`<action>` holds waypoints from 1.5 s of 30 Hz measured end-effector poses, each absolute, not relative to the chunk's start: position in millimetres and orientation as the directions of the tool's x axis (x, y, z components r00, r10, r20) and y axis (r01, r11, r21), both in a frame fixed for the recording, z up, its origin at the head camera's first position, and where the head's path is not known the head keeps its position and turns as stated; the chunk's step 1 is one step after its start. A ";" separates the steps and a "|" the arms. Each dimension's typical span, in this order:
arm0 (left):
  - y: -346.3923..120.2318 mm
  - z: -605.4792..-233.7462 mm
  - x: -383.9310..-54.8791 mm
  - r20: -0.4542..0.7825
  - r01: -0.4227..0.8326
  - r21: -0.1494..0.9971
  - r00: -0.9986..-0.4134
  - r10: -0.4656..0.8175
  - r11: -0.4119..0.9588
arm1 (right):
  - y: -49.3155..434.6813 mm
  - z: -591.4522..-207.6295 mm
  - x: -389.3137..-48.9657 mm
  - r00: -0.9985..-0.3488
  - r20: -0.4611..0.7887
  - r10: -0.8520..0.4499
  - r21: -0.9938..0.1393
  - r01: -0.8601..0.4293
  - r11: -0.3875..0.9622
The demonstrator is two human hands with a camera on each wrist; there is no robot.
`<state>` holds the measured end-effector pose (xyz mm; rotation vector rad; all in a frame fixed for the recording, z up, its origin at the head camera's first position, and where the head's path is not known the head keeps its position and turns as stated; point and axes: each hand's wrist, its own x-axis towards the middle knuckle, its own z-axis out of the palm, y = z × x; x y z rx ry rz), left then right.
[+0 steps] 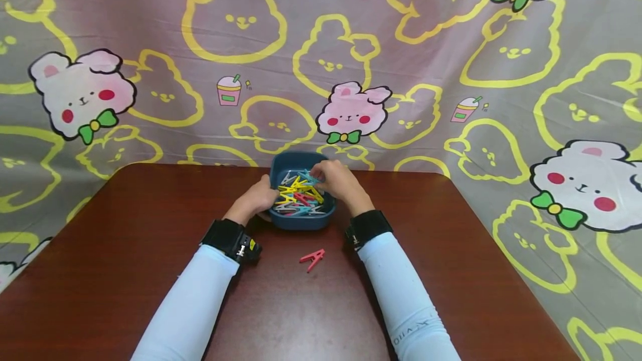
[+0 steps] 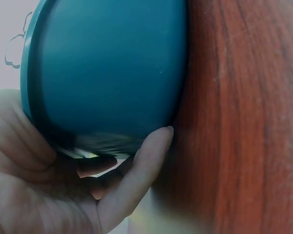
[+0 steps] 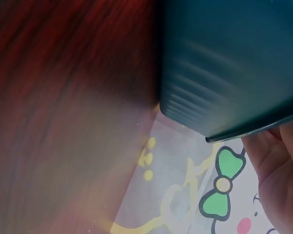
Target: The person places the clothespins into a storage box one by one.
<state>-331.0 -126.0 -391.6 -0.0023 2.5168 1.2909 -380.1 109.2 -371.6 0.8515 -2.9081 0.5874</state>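
A dark blue plastic bin (image 1: 301, 223) stands toward the far edge of the table, filled with clothespins (image 1: 301, 188) in yellow, light blue, red and grey. My left hand (image 1: 259, 195) grips the bin's left side; in the left wrist view the fingers (image 2: 141, 180) wrap round its outer wall. Over the right rim reaches my right hand (image 1: 338, 179), its bent fingertips down among the light blue clothespins. I cannot tell whether those fingertips pinch one. In the right wrist view, the bin wall (image 3: 234, 63) hides them. A red clothespin (image 1: 313, 259) lies alone on the table in front of the bin.
The brown wooden table (image 1: 125, 272) spreads to both sides, and its far edge runs just behind the bin. A grey cloth (image 1: 421, 144) with yellow outlines and white rabbit faces hangs behind the table and along its right side.
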 end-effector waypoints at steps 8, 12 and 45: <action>-125.4 -390.1 -330.4 -0.273 -0.144 0.795 -0.952 0.136 0.589 | 105.4 -369.2 -377.9 -0.857 0.135 -0.497 -0.318 -0.513 0.797; -125.5 -390.9 -330.0 -0.271 -0.142 0.799 -0.953 0.139 0.585 | 104.2 -369.4 -377.8 -0.864 0.135 -0.485 -0.312 -0.501 0.807; -125.6 -391.2 -332.9 -0.286 -0.156 0.794 -0.949 0.135 0.588 | 112.0 -366.6 -380.0 -0.850 0.123 -0.512 -0.380 -0.517 0.767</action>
